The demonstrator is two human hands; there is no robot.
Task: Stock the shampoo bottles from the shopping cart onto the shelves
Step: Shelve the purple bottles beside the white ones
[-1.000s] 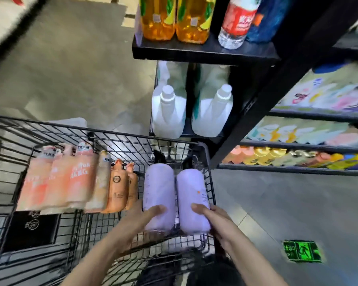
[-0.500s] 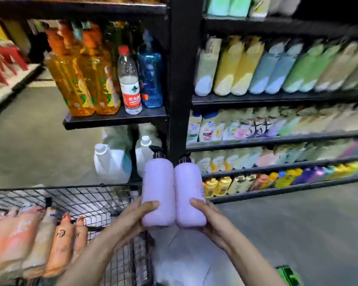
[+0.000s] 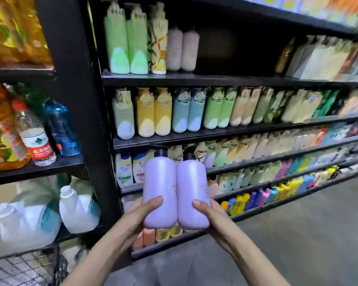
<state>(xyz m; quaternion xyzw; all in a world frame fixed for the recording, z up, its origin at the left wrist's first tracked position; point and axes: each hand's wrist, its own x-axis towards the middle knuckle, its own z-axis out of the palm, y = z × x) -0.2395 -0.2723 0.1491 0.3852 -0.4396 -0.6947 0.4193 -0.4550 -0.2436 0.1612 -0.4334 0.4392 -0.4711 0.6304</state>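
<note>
Two lilac shampoo bottles with black pump tops are held upright side by side, touching, in front of the shelves. My left hand grips the left lilac bottle near its base. My right hand grips the right lilac bottle the same way. The black shelving rises behind them, its rows packed with coloured bottles. On the top visible row a dark gap lies right of two beige bottles. Only a corner of the wire shopping cart shows at the bottom left.
A thick black upright post splits the shelving. Left of it stand oil bottles, a water bottle and large white jugs. Grey floor stretches to the right along the lowest shelf.
Both hands have lifted the two lilac bottles out of the cart and up in front of the shelves. The view has swung up and to the right, so the cart has dropped nearly out of sight.
</note>
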